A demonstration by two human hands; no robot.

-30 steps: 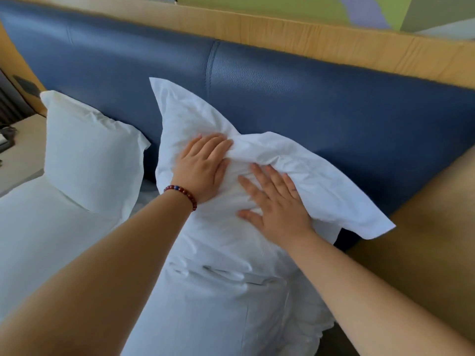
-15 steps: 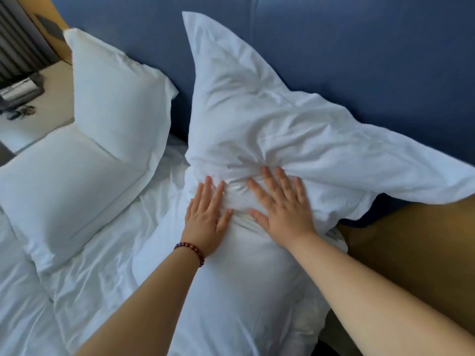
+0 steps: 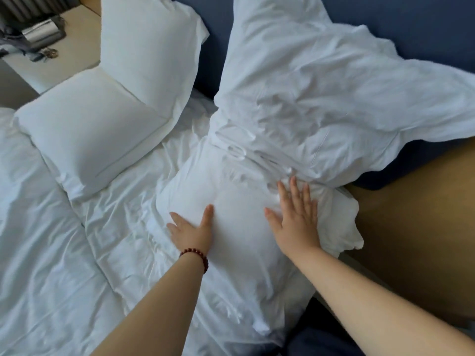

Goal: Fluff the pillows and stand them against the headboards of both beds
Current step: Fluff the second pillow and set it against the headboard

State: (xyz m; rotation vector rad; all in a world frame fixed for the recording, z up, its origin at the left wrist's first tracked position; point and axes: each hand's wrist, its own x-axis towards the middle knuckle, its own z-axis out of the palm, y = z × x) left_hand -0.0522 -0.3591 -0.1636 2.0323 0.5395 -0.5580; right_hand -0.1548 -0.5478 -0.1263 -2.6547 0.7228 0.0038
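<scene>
Beige nightstand point(image 3: 74, 50) beside two white pillows point(image 3: 90, 129)

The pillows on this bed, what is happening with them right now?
A person is arranging them. The left hand and the right hand both press flat, fingers straight, on the lower pillow lying on the bed. Behind it a crumpled pillow leans against the blue headboard. Further left, the second pair looks finished: a flat pillow lies in front of an upright pillow that stands against the headboard.
</scene>
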